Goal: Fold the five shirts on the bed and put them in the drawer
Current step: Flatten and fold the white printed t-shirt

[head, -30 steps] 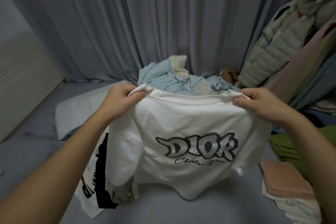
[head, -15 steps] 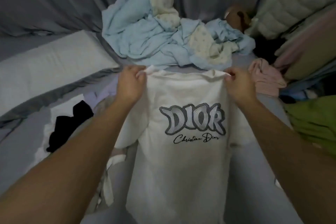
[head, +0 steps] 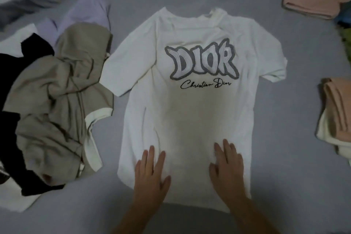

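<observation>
Hands lie flat with fingers straight, the left hand (head: 151, 172) and right hand (head: 227, 167) pressing side by side on the lower part of the white shirt (head: 190, 112), which stretches away from them. It lies spread on the grey bed (head: 284, 176), between a crumpled clothes pile (head: 57, 100) at left and folded peach garments (head: 336, 110) at right. Its upturned side bears a grey "DIOR" print (head: 202, 60).

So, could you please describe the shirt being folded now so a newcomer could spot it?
On the grey bed, it is the white shirt spread flat in the middle, both hands on its hem. Unlike the crumpled beige shirt beside it, it has a large grey logo.
</observation>
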Demonstrator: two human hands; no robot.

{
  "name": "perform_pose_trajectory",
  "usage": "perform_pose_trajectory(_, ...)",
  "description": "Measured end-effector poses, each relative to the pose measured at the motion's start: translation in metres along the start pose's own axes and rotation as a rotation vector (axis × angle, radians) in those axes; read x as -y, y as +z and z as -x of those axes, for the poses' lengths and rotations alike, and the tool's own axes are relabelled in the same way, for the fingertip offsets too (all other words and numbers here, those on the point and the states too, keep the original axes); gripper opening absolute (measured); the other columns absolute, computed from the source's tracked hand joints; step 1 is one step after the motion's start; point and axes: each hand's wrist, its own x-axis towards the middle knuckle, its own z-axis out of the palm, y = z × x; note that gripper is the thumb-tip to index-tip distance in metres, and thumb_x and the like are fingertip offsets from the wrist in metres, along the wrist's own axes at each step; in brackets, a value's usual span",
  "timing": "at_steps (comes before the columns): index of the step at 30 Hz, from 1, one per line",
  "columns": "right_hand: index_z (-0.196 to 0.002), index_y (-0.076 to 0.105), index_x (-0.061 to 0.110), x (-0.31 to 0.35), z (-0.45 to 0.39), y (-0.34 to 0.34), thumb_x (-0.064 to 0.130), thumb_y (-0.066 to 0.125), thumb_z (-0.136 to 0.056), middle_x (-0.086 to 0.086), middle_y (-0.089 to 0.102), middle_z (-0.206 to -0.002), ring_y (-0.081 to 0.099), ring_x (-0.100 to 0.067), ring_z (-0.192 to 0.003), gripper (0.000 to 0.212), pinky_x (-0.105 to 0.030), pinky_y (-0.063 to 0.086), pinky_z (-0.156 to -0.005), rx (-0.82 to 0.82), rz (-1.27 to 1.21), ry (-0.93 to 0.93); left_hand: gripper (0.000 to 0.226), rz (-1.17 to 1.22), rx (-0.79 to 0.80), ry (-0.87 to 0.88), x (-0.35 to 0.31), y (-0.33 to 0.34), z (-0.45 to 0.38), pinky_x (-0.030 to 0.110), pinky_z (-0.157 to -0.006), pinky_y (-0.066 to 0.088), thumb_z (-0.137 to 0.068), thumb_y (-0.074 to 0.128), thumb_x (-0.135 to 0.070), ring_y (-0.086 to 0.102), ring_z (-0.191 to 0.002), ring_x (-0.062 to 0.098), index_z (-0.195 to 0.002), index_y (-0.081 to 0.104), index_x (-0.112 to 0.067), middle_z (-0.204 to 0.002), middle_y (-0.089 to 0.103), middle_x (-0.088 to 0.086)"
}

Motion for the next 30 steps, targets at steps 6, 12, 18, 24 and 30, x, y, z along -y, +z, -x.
perform_pose_trajectory(6, -0.141, 0.053, 0.011, -0.015, 0.066, 0.007, 0.051, 0.089, -0.057, -0.023, 0.037, -0.152, 0.037, -0.047, -0.138, 0.099, -0.065, 0.034, -0.106, 0.101, 0.066, 0.088, 0.138, -0.218, 0.319, 0.152, 0.033, -0.006, 0.040, 0.059, -0.098, 0.045, -0.024, 0.085, -0.070, 0.042, -0.138, 0.038, -0.147, 0.045, -0.021, -0.156, 0.036, 0.019)
perform_pose_trajectory(12, -0.130, 0.057, 0.016, -0.023, 0.083, 0.016, 0.057, 0.089, -0.047, -0.023, 0.051, -0.138, 0.048, -0.049, -0.126, 0.099, -0.065, 0.032, -0.105, 0.143, 0.264, -0.104, 0.067, -0.260, 0.006, 0.135, 0.033, -0.018, 0.024, 0.051, -0.094, 0.042, -0.076, 0.067, -0.048, 0.058, -0.111, 0.035, -0.134, 0.059, -0.015, -0.131, 0.059, 0.014)
perform_pose_trajectory(18, -0.085, 0.066, 0.013, -0.006, 0.058, 0.007, 0.020, 0.053, -0.082, -0.007, 0.061, -0.095, 0.058, -0.030, -0.088, 0.015, -0.042, 0.038, -0.090, -0.227, 0.121, -0.213, 0.093, -0.278, 0.180, 0.181, 0.030, -0.009, 0.020, 0.053, -0.113, 0.024, -0.069, 0.073, -0.034, 0.030, -0.141, 0.039, -0.153, 0.033, -0.022, -0.151, 0.033, 0.020)
perform_pose_trajectory(24, -0.098, 0.065, 0.019, -0.030, 0.074, 0.002, 0.041, 0.057, -0.083, -0.004, 0.061, -0.100, 0.060, -0.029, -0.094, 0.028, -0.044, 0.032, -0.099, -0.080, 0.197, -0.204, 0.095, -0.296, -0.025, 0.092, 0.050, -0.013, 0.022, 0.050, -0.098, 0.032, -0.060, 0.079, -0.033, 0.045, -0.120, 0.038, -0.147, 0.042, -0.019, -0.139, 0.044, 0.017)
perform_pose_trajectory(30, -0.110, 0.065, 0.012, -0.051, 0.079, 0.004, 0.035, 0.084, -0.060, -0.012, 0.060, -0.104, 0.057, -0.035, -0.093, 0.058, -0.046, 0.043, -0.087, 0.053, 0.268, -0.133, 0.039, 0.146, -0.308, -0.191, 0.065, -0.028, 0.017, 0.043, -0.090, 0.036, -0.075, 0.051, -0.010, 0.052, -0.104, 0.037, -0.112, 0.064, -0.007, -0.109, 0.056, 0.019)
